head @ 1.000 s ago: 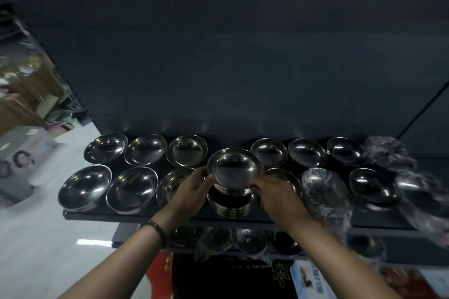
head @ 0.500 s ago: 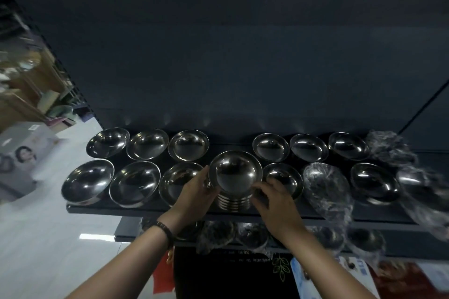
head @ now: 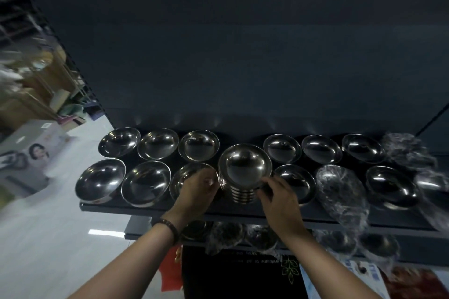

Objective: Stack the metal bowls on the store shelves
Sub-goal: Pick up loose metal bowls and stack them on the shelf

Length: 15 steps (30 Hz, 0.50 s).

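A stack of several nested metal bowls (head: 244, 167) stands in the front row of the dark shelf (head: 145, 209), near its middle. My left hand (head: 198, 192) grips the stack's left side, fingers curled against the rims. My right hand (head: 279, 198) holds the stack's right side low down, fingertips on its lower bowls. Single metal bowls lie in two rows on both sides, such as one (head: 145, 183) at the left and one (head: 295, 183) just right of the stack, partly behind my right hand.
Plastic-wrapped bowls (head: 340, 192) lie at the shelf's right end, more at the far right (head: 408, 150). A lower shelf (head: 150, 238) carries more wrapped bowls. The shelf's back panel rises close behind the rows. Pale floor and boxes lie to the left.
The stack has moved back along the shelf toward the rear row, both hands still on its sides. The camera view shifted slightly.
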Available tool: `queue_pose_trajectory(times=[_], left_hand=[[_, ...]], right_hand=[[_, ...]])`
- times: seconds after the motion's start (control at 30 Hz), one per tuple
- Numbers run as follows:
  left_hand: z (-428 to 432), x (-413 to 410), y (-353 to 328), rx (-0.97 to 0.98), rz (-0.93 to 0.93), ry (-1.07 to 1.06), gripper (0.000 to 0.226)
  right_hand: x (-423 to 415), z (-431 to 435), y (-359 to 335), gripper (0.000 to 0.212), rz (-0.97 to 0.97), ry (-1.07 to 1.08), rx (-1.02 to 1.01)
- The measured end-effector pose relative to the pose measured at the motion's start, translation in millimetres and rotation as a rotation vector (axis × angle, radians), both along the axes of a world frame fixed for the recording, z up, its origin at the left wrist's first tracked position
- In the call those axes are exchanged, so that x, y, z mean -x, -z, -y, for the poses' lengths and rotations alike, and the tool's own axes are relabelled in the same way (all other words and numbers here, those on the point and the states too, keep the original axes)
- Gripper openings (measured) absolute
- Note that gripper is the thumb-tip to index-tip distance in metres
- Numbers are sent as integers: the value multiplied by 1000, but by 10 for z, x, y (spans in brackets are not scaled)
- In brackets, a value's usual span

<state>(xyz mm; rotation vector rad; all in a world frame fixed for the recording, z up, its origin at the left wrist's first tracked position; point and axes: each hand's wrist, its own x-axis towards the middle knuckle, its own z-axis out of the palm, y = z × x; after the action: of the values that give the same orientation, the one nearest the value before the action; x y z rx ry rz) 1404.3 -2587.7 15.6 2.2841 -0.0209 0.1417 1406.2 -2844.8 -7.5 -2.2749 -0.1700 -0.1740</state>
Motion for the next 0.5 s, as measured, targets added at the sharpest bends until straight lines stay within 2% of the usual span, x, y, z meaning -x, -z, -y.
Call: queue_pose_trajectory(times=[0.07,0.13,0.23,0.3,0.37,0.5], left_hand=[[-117,124,30,-121,79,36,8],[-265,256,120,-298,115,73,13],[-466,337,298,-514,41,62,27],[-501,345,354,-614,12,86,20],[-481,340,346,-674,15,111,13],[-474,355,436,-681,13,77,19]], right_hand=[[-12,-18,9,26,-6,7,6],[-3,-25,23,28,15,22,6],[35,-50,77,31,61,34,-18],[58,-55,113,37,76,25,-30],[47,-29,136,42,78,23,-22],[15,-1,125,45,33,33,19]])
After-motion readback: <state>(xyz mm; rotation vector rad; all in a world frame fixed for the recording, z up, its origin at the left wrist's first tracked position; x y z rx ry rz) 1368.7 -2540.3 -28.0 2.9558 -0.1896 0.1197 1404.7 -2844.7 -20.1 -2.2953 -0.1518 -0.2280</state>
